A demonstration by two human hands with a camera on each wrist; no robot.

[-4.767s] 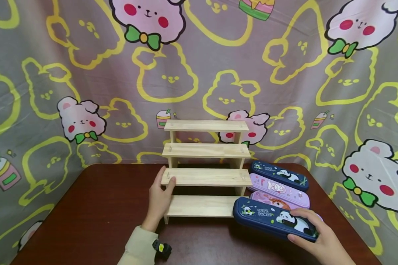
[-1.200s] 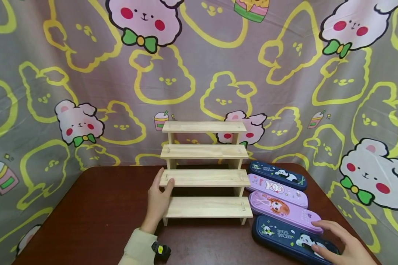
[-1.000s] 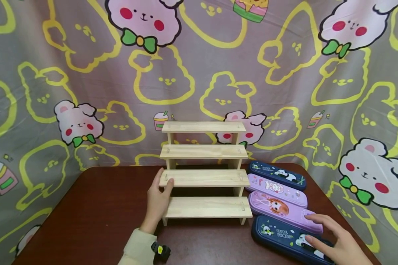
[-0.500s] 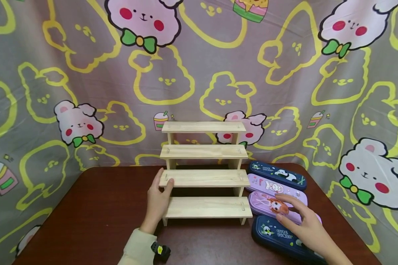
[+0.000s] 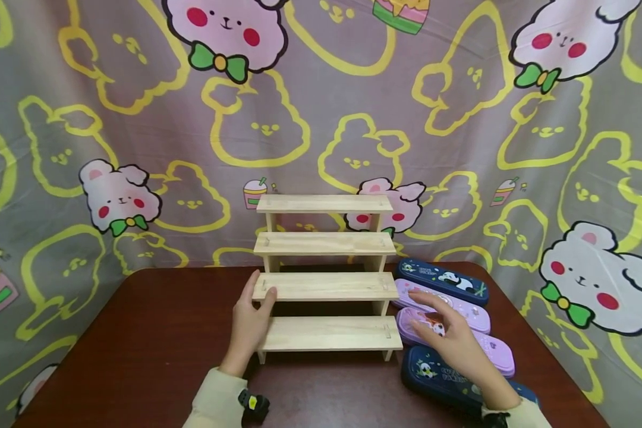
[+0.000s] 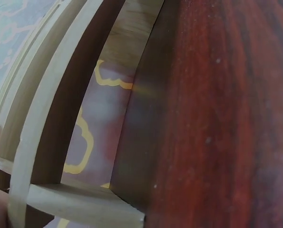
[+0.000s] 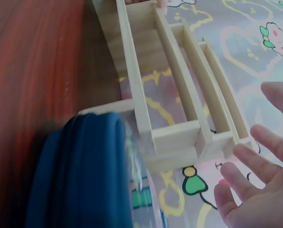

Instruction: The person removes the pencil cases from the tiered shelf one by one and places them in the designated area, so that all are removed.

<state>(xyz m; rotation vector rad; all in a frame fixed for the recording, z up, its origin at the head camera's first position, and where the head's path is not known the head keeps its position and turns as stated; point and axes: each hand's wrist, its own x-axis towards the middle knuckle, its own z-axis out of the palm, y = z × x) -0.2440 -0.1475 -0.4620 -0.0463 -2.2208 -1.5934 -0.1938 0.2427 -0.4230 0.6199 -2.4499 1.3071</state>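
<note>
A four-tier wooden step rack (image 5: 329, 287) stands at the middle of the table. My left hand (image 5: 249, 321) holds the left end of its second-lowest shelf, thumb in front and fingers at the side. My right hand (image 5: 457, 345) hovers over the pencil cases with fingers spread and holds nothing; the right wrist view also shows its fingers apart. Beneath it lie a navy panda pencil case (image 5: 433, 375), nearest me, and a lilac case with a red-haired girl (image 5: 494, 352), both partly hidden by the hand. Behind these are a lilac rabbit case (image 5: 473, 315) and another navy panda case (image 5: 441, 280).
The dark red-brown table (image 5: 139, 339) extends left and in front of the rack. A grey-pink curtain (image 5: 187, 142) with cartoon rabbits hangs close behind and along both sides. The cases form a slanted row right beside the rack.
My right hand has set the navy panda pencil case down at the row's near end, let go, and moved forward and left over the lilac cases. My left hand stays on the rack.
</note>
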